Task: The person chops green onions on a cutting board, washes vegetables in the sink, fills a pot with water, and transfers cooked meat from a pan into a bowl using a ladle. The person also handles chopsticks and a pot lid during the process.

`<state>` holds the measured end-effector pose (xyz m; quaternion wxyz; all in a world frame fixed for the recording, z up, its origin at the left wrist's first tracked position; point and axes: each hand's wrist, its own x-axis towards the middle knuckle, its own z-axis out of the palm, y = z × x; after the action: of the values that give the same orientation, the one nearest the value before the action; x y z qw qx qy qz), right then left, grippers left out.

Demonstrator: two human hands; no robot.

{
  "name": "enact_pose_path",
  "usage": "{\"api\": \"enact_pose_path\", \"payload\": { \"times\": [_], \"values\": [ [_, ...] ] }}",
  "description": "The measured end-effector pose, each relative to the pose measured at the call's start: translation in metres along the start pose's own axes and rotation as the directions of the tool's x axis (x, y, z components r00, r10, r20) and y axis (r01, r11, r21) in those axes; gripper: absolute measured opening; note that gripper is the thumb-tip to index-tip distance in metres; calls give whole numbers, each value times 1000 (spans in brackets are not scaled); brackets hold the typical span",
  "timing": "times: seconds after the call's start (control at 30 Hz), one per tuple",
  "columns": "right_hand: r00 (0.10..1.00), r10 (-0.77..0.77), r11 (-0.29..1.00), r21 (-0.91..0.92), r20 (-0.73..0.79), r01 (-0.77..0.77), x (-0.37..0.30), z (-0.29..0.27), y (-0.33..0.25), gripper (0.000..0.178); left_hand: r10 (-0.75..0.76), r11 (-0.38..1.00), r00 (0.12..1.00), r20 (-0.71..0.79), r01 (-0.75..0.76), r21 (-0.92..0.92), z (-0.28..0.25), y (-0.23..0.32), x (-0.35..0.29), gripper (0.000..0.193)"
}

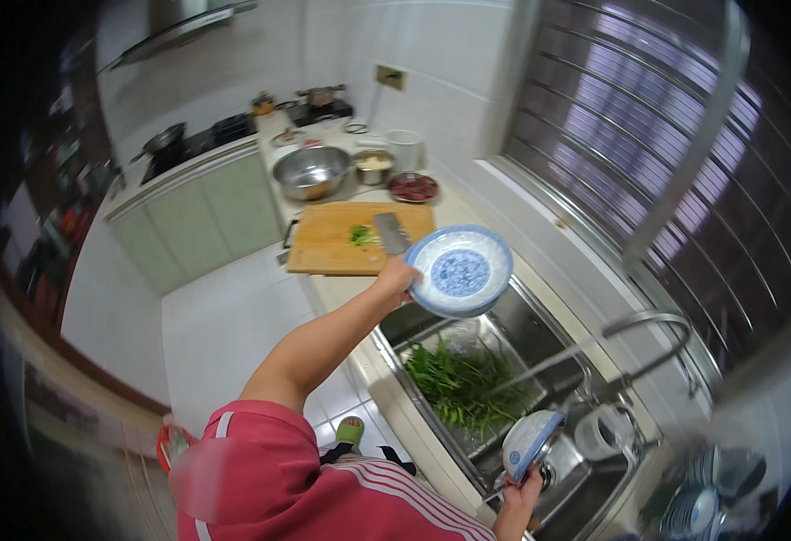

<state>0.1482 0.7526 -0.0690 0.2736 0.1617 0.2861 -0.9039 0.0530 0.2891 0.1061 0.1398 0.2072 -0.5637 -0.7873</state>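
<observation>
Hands (398, 278) hold a dish (461, 272) and a bowl (529, 440) near greens (461, 386) in a sink (531, 326)

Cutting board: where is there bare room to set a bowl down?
The cutting board shows bare wood left of the chopped greens, out to its left edge. Right of them lies the cleaver. Beyond the board's far edge it is crowded: steel basin, small pot, dark red pieces.

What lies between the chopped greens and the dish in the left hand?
The head view shows a cleaver there, on the wooden board.
</observation>
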Motion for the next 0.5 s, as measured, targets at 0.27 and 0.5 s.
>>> {"api": "enact_pose_path", "payload": {
  "times": [0.27,0.5],
  "values": [
    [972,-224,933,-304,-65,194,38,58,30,38,109,983,935,-337,-151,-101,-154,98,76,30],
    [888,-358,811,-567,-287,144,77,177,67,45,128,989,863,-488,-151,-9,-309,157,204,27]
  ]
}}
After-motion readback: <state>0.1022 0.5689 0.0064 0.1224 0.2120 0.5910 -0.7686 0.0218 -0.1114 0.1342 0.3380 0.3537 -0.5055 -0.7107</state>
